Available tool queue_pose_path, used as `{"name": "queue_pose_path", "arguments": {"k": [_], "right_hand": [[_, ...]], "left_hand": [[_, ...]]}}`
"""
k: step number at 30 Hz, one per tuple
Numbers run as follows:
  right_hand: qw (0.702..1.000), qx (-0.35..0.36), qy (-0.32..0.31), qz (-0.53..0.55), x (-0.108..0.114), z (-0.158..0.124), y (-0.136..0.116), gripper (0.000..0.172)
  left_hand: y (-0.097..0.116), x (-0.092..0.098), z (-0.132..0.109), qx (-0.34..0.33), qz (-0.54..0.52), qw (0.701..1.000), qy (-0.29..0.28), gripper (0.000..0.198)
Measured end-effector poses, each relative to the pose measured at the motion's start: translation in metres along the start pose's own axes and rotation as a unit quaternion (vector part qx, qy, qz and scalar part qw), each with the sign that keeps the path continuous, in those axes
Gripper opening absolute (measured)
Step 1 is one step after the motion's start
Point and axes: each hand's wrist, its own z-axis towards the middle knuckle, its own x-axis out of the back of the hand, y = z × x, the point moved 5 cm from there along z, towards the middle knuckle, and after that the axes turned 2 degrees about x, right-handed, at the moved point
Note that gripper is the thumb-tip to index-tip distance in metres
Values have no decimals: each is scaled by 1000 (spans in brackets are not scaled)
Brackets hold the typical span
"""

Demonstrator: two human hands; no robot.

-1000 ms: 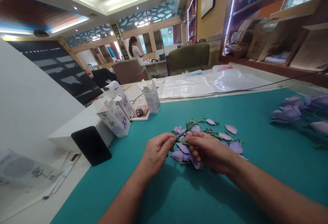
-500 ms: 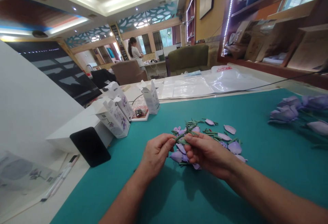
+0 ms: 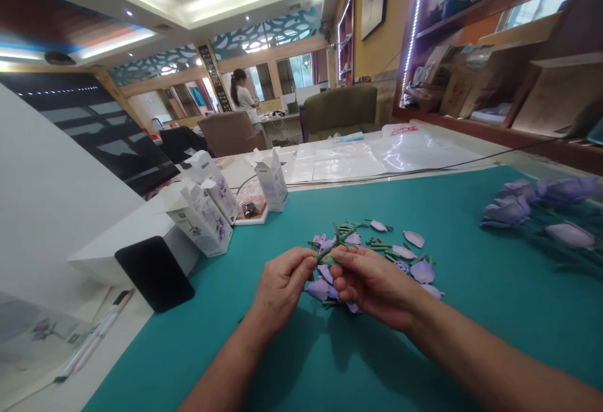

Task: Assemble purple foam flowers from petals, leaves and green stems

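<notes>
Pinching green stem [image 3: 325,252]: left hand [image 3: 284,281], right hand [image 3: 374,283], each grip closed on it; purple petals [image 3: 319,289] beyond partly hidden.

Purple petals [image 3: 423,272] — smooth, matt, seemingly plastic; green mat [image 3: 306,214] smooth; clear sheeting [image 3: 348,161] — glossy plastic.

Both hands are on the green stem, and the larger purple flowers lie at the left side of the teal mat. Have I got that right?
One slip: in the head view, the larger purple flowers lie at the right side of the teal mat, not the left. The left hand and right hand are both on the green stem.
</notes>
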Motion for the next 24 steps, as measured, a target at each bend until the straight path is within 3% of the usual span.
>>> {"name": "queue_pose_path", "arguments": {"k": [4, 6, 10, 11, 13, 14, 19, 24], "right_hand": [[988, 4, -1, -158, 16, 10, -9, 20], [961, 68, 54, -261, 35, 15, -29, 23], [861, 164, 188, -443, 80, 20, -72, 20], [820, 175, 209, -503, 88, 22, -80, 22], [700, 172, 228, -655, 98, 30, -91, 28], [670, 167, 231, -685, 102, 35, -93, 27], [589, 134, 206, -770, 105, 75, -87, 26], [538, 90, 192, -816, 109, 106, -76, 27]], "left_hand": [[-1, 2, 2, 14, 10, 1000, 11, 32], [-2, 3, 2, 20, 16, 1000, 18, 32], [-4, 4, 3, 26, 28, 999, 25, 33], [-5, 4, 3, 28, 29, 999, 25, 33], [-6, 3, 4, 33, 28, 999, 25, 32], [-7, 3, 4, 34, 27, 999, 25, 32], [-11, 3, 6, 44, 18, 998, 28, 33], [-14, 8, 7, 41, -1, 998, 49, 28]]}}
